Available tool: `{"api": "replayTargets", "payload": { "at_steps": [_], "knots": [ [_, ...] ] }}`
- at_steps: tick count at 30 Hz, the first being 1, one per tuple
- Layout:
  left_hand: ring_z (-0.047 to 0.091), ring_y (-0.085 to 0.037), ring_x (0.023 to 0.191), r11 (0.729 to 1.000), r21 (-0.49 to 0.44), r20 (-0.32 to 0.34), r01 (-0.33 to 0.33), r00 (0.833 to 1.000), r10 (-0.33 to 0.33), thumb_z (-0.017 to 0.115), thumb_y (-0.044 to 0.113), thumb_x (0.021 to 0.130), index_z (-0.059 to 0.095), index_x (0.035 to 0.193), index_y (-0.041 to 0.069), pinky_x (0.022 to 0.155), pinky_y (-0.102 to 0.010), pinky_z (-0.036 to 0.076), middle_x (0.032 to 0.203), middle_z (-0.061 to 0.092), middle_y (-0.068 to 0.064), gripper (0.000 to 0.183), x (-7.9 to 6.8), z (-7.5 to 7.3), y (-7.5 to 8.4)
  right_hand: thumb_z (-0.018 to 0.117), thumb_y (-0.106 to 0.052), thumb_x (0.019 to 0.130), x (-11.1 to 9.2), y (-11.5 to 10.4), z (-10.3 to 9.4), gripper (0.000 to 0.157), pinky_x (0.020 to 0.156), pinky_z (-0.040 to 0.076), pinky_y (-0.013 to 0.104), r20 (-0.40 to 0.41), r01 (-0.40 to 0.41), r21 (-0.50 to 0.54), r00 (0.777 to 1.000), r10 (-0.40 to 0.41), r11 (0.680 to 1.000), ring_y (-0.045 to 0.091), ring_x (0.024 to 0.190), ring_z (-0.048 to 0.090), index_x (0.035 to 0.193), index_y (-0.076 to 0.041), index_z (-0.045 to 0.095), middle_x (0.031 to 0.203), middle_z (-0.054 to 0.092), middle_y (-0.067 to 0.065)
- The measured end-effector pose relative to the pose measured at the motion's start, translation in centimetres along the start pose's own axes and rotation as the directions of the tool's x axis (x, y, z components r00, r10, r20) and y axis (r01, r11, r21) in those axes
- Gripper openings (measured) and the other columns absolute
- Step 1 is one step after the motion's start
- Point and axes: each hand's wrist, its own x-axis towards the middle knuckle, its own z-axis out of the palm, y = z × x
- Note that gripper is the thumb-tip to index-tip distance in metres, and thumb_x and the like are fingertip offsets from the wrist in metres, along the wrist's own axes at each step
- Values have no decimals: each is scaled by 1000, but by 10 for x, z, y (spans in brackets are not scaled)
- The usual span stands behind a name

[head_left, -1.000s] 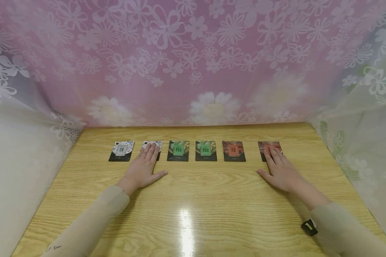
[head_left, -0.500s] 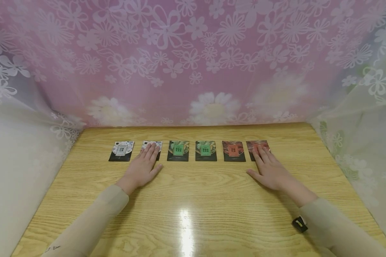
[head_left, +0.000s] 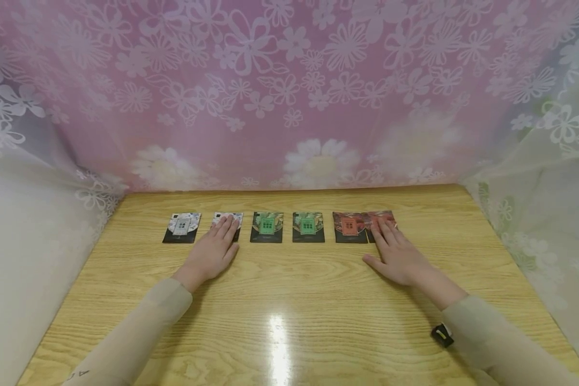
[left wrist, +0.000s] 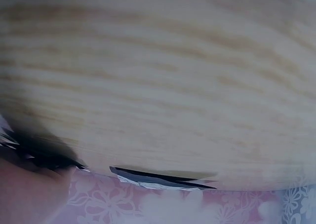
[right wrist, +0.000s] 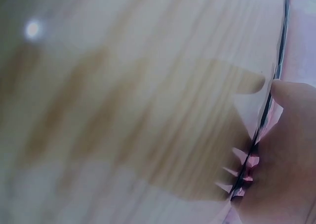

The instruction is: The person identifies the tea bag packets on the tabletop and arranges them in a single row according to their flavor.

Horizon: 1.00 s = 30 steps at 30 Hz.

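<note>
Flat printed sachets lie in a row on the wooden table. My left hand (head_left: 209, 252) rests its straight fingers on a white-and-black sachet (head_left: 217, 217), covering much of it. A matching white sachet (head_left: 182, 227) lies to its left. Right of that hand are a green sachet (head_left: 266, 227) and a second green sachet (head_left: 308, 227), set apart. My right hand (head_left: 398, 258) presses extended fingers on a red sachet (head_left: 371, 216), whose edge meets or nearly meets another red sachet (head_left: 349, 227). Dim wrist views show the left hand (left wrist: 29, 194) and right hand (right wrist: 291, 155) beside thin sachet edges.
The wood-grain table (head_left: 270, 284) ends at a pink floral curtain (head_left: 251, 107) behind the row. Pale cloth (head_left: 550, 214) hangs at the right side, and more hangs at the left. A small black device (head_left: 442, 335) sits at the right sleeve.
My right hand has slid its red sachet leftward, up to the neighbouring red one. The left thumb has drawn in closer to its fingers; the left hand otherwise stays put.
</note>
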Motion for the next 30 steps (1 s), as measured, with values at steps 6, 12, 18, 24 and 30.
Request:
{"api": "replayTargets", "payload": {
  "at_steps": [6, 12, 18, 24, 30],
  "knots": [
    [10, -30, 145, 1000, 1, -6, 2, 1000, -2, 27, 45, 101, 14, 152, 6, 118, -44, 14, 158, 11, -14, 66, 0, -1, 2, 33, -64, 93, -2, -4, -4, 89, 114, 13, 56, 3, -18, 2, 1000, 18, 1000, 39, 144, 2, 151, -1, 10, 157, 1, 22],
    [6, -28, 146, 1000, 14, 2, 6, 1000, -6, 24, 51, 100, 11, 152, 7, 119, -43, 12, 158, 8, -12, 69, 1, 2, 0, 36, -58, 96, -11, -9, -17, 86, 113, 12, 58, 24, -35, 24, 999, 35, 999, 43, 142, 4, 150, 4, 10, 155, 3, 26],
    [7, -31, 146, 1000, 7, 20, 8, 1000, -8, 28, 51, 99, 11, 152, 5, 118, -45, 12, 158, 9, -14, 72, -1, -4, 3, 39, -58, 95, -12, -3, -9, 86, 112, 15, 59, -29, -27, 44, 999, 28, 999, 42, 142, 6, 150, 3, 14, 155, 7, 26],
    [5, -32, 146, 1000, 2, 32, 6, 999, -6, 28, 53, 99, 9, 152, 6, 118, -47, 11, 158, 6, -15, 73, -1, -4, 2, 37, -60, 94, -12, 0, -6, 86, 112, 16, 59, -44, -26, 47, 999, 28, 999, 42, 143, 6, 150, 0, 14, 155, 7, 26],
    [5, -31, 146, 1000, -19, 34, 12, 999, -11, 29, 53, 99, 10, 152, 8, 118, -47, 12, 158, 5, -14, 73, -1, -7, 3, 38, -58, 95, -13, -2, -10, 83, 112, 15, 59, -23, -35, 54, 999, 37, 998, 43, 142, 6, 151, -1, 14, 156, 5, 25]
  ]
}}
